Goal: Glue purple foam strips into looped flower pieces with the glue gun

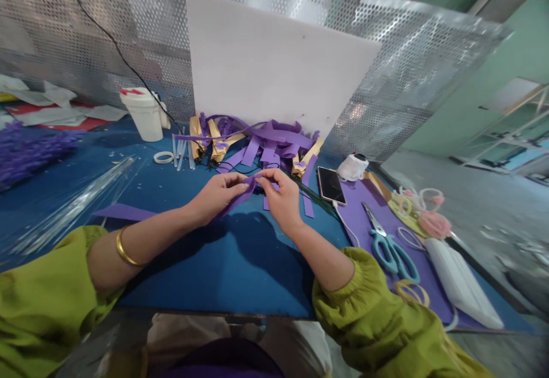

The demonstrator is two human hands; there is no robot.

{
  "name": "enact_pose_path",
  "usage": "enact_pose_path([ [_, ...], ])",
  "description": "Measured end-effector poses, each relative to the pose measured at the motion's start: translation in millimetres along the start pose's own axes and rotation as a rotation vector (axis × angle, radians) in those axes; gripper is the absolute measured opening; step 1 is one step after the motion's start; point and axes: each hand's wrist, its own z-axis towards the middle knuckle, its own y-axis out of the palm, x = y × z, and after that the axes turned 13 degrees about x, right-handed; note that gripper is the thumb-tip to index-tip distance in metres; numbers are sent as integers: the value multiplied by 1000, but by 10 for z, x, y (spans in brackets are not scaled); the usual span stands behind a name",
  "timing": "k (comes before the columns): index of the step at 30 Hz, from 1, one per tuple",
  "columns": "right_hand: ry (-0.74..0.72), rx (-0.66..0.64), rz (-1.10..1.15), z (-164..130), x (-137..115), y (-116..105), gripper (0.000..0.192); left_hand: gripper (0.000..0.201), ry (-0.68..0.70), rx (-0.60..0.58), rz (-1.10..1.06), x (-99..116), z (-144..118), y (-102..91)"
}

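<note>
A purple strip (pixel 238 201) is pinched between both hands above the blue table. My left hand (pixel 217 194) closes thumb and fingers on it, with part of the strip hanging below. My right hand (pixel 283 199) pinches its upper end, close to the left fingertips. Just beyond the hands lies a heap of purple strips (pixel 278 139). Several small bundles wrapped in tan paper, one wrapped bundle (pixel 219 144) among them, rest around that heap. Another purple strip (pixel 124 212) lies by my left forearm.
On the right are a phone (pixel 331 185) with a cable, blue-handled scissors (pixel 391 249) and a white oblong pack (pixel 463 283). At left stand a white cup (pixel 143 116), a tape roll (pixel 163 158) and clear plastic film (pixel 81 203). A white board (pixel 274 58) leans behind.
</note>
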Motion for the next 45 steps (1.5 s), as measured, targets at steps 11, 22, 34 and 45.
enact_pose_path([
  [11, 355, 39, 230, 77, 68, 19, 12, 33, 365, 164, 376, -32, -41, -5],
  [22, 383, 51, 233, 51, 47, 55, 11, 22, 441, 239, 523, -72, -53, 9],
  [34, 468, 9, 323, 59, 19, 59, 13, 17, 266, 256, 357, -89, 2, -4],
  [45, 380, 12, 354, 53, -53, 22, 9, 25, 312, 264, 488, -76, 19, -47],
])
